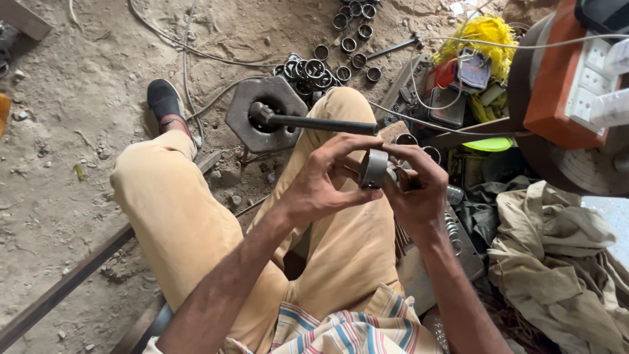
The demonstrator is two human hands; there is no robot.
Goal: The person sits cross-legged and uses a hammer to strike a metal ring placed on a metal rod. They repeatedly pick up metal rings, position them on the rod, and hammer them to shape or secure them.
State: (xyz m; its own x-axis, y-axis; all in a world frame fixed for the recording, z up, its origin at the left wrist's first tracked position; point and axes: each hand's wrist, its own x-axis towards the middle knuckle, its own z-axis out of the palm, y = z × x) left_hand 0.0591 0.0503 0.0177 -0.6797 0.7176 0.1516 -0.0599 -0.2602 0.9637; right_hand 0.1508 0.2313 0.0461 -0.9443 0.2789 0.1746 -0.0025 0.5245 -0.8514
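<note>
My left hand (321, 180) and my right hand (416, 190) meet above my right knee, both gripping a short grey metal ring (373, 168). The left thumb and fingers pinch its rim from the left. My right hand's fingers wrap over its right side, and what lies behind them is hidden. I sit with tan trousers (196, 223) and a black shoe (164, 99) stretched out on the dirt floor.
A heavy octagonal steel block (246, 124) with a long dark bar (327, 124) lies on the dirt beyond my knee. Several small metal rings (341, 46) are scattered behind it. Crumpled beige cloth (557, 255), yellow fibre (485, 33), wires and an orange box (557, 72) crowd the right.
</note>
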